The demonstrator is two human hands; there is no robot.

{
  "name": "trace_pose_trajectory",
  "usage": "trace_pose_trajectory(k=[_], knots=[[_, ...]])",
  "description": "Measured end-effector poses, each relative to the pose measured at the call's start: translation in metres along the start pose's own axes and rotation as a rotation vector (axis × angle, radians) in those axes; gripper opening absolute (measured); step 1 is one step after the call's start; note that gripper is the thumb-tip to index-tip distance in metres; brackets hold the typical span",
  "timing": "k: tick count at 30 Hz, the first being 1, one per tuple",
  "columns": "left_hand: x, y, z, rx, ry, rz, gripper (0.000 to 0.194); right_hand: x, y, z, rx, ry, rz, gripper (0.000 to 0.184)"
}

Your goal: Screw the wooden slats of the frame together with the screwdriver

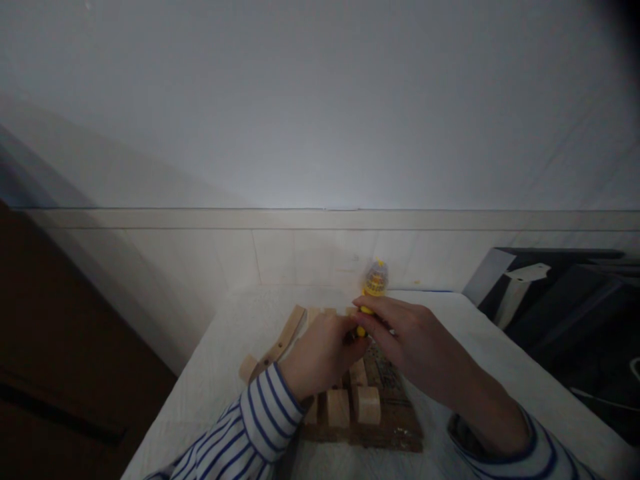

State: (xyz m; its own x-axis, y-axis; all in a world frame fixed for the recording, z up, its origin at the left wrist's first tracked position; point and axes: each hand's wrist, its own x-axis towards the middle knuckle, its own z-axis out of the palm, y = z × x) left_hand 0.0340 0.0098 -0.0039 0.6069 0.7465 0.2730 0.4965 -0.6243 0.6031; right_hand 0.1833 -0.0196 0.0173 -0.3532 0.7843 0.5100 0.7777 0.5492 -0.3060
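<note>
My left hand (320,353) and my right hand (405,340) meet over a cluster of pale wooden blocks (350,403) lying on a brown board (395,427). The right hand's fingers are pinched round a small yellow tool (362,327), whose tip points down between the two hands. The left hand is closed, fingers curled against the blocks by the tool's tip; what it grips is hidden. A curved wooden strip (280,343) with holes lies just left of the left hand. Behind the hands stands a small yellow-capped bottle (375,280).
The work sits on a white table (225,373) pushed against a white wall. A dark brown surface (60,360) fills the left side. Dark objects with a white piece (550,300) lie at the right, beside the table's edge.
</note>
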Motion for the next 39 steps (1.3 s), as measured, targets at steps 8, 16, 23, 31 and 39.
trace_pose_trajectory(k=[8, 16, 23, 31, 39], knots=[[0.0012, -0.0056, 0.0063, -0.061, -0.02, -0.053, 0.015, 0.0013, -0.001, 0.0002, 0.014, -0.003, 0.004, 0.022], [0.0016, -0.0087, 0.0078, -0.149, 0.008, -0.051, 0.017, 0.0013, -0.0011, -0.0018, -0.005, 0.008, 0.029, 0.023], [0.0021, -0.0032, 0.0029, -0.159, -0.01, -0.008, 0.019, 0.0002, 0.0003, -0.0047, 0.018, -0.005, 0.09, 0.028], [0.0011, -0.0088, 0.0056, -0.089, -0.014, -0.018, 0.019, 0.0002, 0.0003, -0.0081, 0.046, -0.028, 0.008, 0.024], [0.0006, -0.0064, 0.0048, -0.083, -0.004, 0.005, 0.015, -0.0007, 0.002, -0.0059, 0.013, -0.018, -0.02, 0.026]])
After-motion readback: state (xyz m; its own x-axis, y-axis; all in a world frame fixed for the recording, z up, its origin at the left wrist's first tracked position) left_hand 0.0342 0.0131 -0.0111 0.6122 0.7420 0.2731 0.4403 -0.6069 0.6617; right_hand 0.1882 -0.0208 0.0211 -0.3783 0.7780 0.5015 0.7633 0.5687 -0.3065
